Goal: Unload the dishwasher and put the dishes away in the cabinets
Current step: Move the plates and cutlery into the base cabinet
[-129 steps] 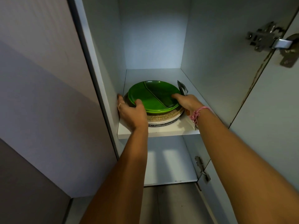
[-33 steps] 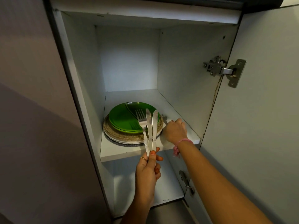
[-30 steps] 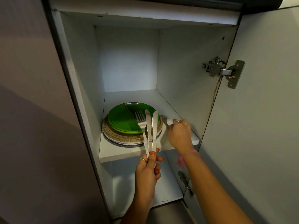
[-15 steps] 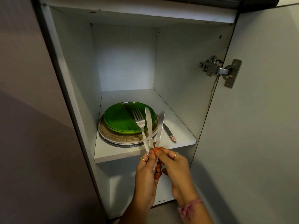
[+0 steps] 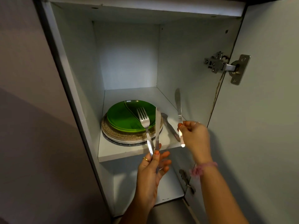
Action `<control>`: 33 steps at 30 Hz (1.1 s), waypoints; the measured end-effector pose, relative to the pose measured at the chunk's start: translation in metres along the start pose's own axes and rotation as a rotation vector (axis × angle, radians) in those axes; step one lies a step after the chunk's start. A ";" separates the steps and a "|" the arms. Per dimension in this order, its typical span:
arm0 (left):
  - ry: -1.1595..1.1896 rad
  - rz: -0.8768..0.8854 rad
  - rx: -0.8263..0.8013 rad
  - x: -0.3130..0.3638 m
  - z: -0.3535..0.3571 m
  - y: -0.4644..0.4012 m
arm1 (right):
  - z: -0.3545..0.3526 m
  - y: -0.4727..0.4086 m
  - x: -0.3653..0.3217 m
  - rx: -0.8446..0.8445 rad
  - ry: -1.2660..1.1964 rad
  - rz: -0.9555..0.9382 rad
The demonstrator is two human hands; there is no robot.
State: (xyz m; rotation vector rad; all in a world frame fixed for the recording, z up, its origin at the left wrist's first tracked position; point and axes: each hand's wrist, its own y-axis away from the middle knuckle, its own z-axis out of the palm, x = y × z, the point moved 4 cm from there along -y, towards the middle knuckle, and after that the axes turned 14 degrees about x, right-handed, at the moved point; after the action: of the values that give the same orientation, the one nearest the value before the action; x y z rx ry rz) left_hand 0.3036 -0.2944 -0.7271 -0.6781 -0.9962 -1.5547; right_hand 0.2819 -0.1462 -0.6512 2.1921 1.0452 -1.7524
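The open white cabinet (image 5: pixel 127 54) fills the view, its door (image 5: pixel 267 110) swung out to the right on a metal hinge (image 5: pixel 226 67). Inside, a white shelf (image 5: pixel 129 151) carries a stack of plates (image 5: pixel 129 135): two green plates (image 5: pixel 126 117) lie on top of speckled beige plates, with a dark plate at the bottom. On the shelf just right of the stack lies a piece of cutlery (image 5: pixel 169 126), its head toward the back and a reddish mark near the handle end; whether it touches the stack cannot be determined. The left hand (image 5: pixel 150 172) is raised in front of the shelf edge and grips a fork (image 5: pixel 145 125) and a knife (image 5: pixel 157 128) together by their handles, between thumb and fingers, both upright with tips pointing up and overlapping the stack in view. The right hand (image 5: pixel 194 136) is at the right front corner of the shelf and pinches a second knife (image 5: pixel 178 110) by its handle, blade upright, well apart from the pair in the left hand. A pink band (image 5: pixel 202 168) circles the right wrist, and a ring (image 5: pixel 145 158) sits on a left finger
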 end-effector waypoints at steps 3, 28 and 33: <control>-0.032 -0.009 0.043 -0.002 -0.003 -0.002 | 0.010 -0.029 0.000 -0.069 0.363 -0.080; 0.065 -0.112 0.023 -0.005 0.007 -0.001 | 0.036 -0.033 0.035 0.012 0.306 -0.156; -0.016 -0.046 -0.068 -0.002 0.013 0.003 | -0.006 0.045 0.044 0.071 -0.038 -0.051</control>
State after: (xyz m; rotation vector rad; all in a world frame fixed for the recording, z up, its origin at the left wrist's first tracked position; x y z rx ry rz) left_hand 0.3054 -0.2823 -0.7221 -0.7200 -0.9808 -1.6318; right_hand 0.3164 -0.1579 -0.7026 2.1818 1.0559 -1.8731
